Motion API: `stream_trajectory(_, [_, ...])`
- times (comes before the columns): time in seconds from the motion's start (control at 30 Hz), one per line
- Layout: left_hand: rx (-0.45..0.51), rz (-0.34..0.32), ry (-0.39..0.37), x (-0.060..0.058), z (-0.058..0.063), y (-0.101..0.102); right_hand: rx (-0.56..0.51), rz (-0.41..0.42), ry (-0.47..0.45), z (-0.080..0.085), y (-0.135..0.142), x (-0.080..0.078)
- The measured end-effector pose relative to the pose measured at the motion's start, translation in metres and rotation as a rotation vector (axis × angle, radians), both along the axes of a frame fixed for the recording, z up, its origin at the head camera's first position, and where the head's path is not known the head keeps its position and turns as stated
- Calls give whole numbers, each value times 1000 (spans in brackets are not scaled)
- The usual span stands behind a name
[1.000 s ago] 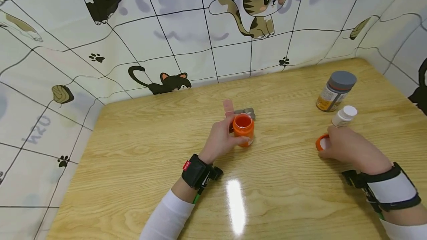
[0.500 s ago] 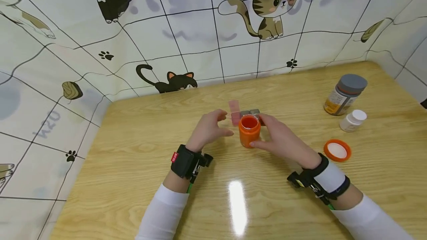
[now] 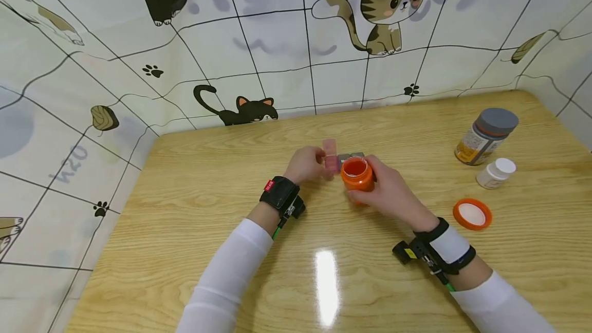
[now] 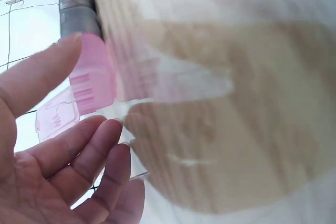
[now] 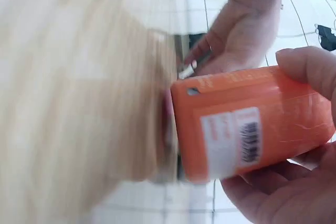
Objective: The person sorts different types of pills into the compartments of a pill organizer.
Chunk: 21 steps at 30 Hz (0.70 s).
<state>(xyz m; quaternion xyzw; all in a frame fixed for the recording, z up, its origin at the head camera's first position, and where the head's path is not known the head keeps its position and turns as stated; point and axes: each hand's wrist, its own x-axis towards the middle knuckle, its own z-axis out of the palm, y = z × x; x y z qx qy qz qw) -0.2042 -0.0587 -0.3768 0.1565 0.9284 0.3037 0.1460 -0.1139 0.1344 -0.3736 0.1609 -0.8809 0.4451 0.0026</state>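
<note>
My right hand [image 3: 388, 189] grips an orange pill bottle [image 5: 236, 124], its mouth uncovered and a white barcode label on its side. In the head view the bottle [image 3: 357, 176] stands nearly upright, tipped slightly. Just left of it my left hand [image 3: 307, 164] is at the pill organizer, whose pink compartment [image 4: 94, 77] has its clear pink lid [image 4: 55, 116] swung open. Seen from the left wrist, the thumb overlaps the pink compartment while the loosely bent fingers lie by its lower edge. Grey compartments [image 4: 79, 11] continue the row, partly hidden behind the bottle in the head view.
An orange cap [image 3: 472, 214] with a white liner lies upturned on the wooden table [image 3: 222, 189], right of my right hand. Beyond it stand a small white bottle [image 3: 496, 172] and a larger grey-lidded bottle [image 3: 486, 135]. A cat-print sheet [image 3: 277, 40] rises behind the table.
The right hand set down the orange cap, moved left and took the orange pill bottle. The left hand let go of the bottle and moved to the pink compartment.
</note>
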Motion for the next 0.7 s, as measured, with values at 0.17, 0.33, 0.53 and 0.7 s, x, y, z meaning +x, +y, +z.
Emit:
stream_trajectory(0.17, [23,18,3,-1,-2,1,107,-39,138,4,12,-11])
stream_trajectory(0.33, [22,30,-45,-2,-3,1,261,-49,188,7,16,-26])
stream_trajectory(0.53, [9,45,-108,-3,-3,3,489,-19,289,7,10,-42])
stream_trajectory(0.7, [12,49,-113,-5,-3,4,594,-34,389,7,1,-50])
